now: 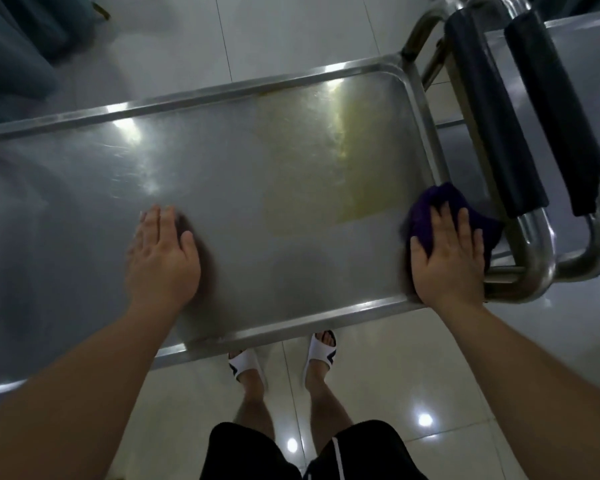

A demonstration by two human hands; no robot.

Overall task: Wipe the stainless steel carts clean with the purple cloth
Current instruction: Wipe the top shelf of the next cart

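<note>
right hand (447, 252) presses purple cloth (426, 211) on cart (257, 174).

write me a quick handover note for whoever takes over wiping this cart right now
Left hand: flat and open on the cart top, holding nothing.
Right hand: fingers straight, pressing the purple cloth onto the top's right end, beside the handle.
Done: cannot tell how much has been wiped; much of the steel looks plain grey.
Left: a yellowish smear covers the right-centre of the top, left of the cloth. Wipe it, then the rim. A second cart stands to the right, its handle close against this one.
</note>
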